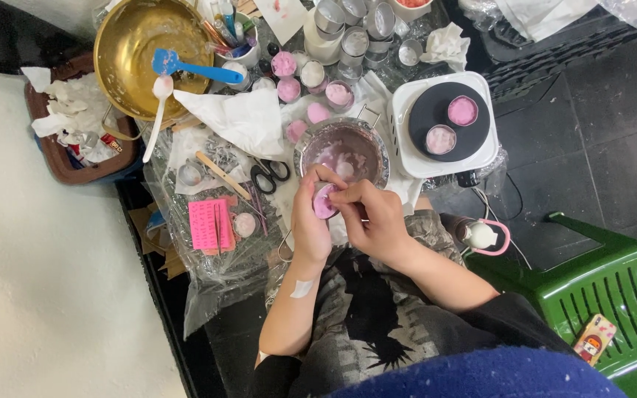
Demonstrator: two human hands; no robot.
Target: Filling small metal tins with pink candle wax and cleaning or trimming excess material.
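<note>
Your left hand (310,221) wraps its fingers around a small pink-filled tin (324,200), held just below the metal pot (343,151). Your right hand (369,214) meets it from the other side, fingertips pinched together at the tin's rim; whether they grip a tool you cannot tell.

You work over a low table covered in crinkled clear plastic (215,276). On it lie scissors (270,175), a pink mould (210,223), a wooden stick (222,174) and white paper (241,118). A brass bowl (141,44) holds a blue spatula (193,68). Beyond the pot, pink-filled tins (311,92) cluster together. To the right, a white hot plate (447,125) carries two more tins. The floor is dark tile (613,140), with a green plastic chair (606,295) at your right and a pale wall (38,295) at your left.
</note>
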